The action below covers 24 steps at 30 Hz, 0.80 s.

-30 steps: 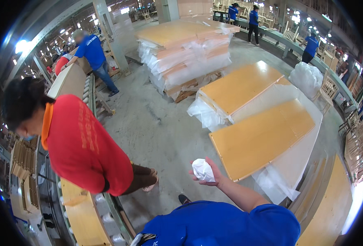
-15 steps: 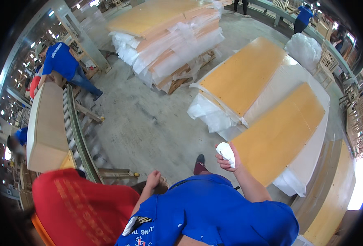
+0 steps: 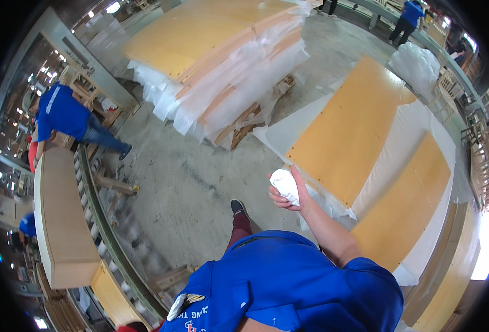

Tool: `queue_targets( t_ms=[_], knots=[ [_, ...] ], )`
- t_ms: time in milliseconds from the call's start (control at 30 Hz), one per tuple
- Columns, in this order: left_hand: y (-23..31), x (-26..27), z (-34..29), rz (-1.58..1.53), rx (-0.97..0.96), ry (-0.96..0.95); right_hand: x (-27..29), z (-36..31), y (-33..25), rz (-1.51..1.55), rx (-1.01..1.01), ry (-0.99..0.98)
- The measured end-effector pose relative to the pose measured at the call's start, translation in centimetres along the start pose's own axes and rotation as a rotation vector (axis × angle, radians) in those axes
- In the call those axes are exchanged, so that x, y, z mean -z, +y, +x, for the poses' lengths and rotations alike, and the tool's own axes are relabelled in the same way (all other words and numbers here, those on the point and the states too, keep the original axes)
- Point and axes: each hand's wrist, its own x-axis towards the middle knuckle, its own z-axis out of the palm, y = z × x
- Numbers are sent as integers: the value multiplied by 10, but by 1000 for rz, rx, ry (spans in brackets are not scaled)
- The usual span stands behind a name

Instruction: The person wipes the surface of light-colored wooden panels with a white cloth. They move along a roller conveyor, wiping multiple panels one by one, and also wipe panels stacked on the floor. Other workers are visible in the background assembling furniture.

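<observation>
My right hand (image 3: 295, 195) is raised in front of me, its fingers wrapped round a crumpled white cloth (image 3: 284, 186). The cloth fills the palm and bulges out above the fingers. Just beyond the hand lies a yellow-brown wooden panel (image 3: 346, 130) with small holes along its edges. A second wooden panel (image 3: 410, 202) lies to its right, with white wrapping sheet (image 3: 391, 149) spread beneath and between them. My left hand does not show; only the blue shirt is visible on that side.
Ahead stands a tall panel stack (image 3: 200, 33) with white foam sheets on a pallet. A roller conveyor (image 3: 98, 216) at left carries a long beige furniture piece (image 3: 67, 216), with a person in blue (image 3: 64, 110) beside it. Wooden boards (image 3: 449, 271) lie at right.
My right hand has moved left with the white cloth. My left hand has gone out of view. The person in red beside me has dropped almost out of view, and my foot is farther left.
</observation>
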Motion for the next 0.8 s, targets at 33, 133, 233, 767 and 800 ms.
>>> queue_targets(
  t_ms=[33,133,233,767,800],
  knots=[
    [12,6,23,1,0,-20,7,11,-12,7,12,27],
    [50,50,91,41,-48,-27,24,42,-39,55,57,66],
    [122,90,167,116,-198,-66,37,55,-65,104,202,164],
    [599,-92,317,765,-646,-861,43,-3,-100,244,1166,349],
    [604,-110,313,872,-636,-913,43,-5,-104,240,1217,354]
  ],
)
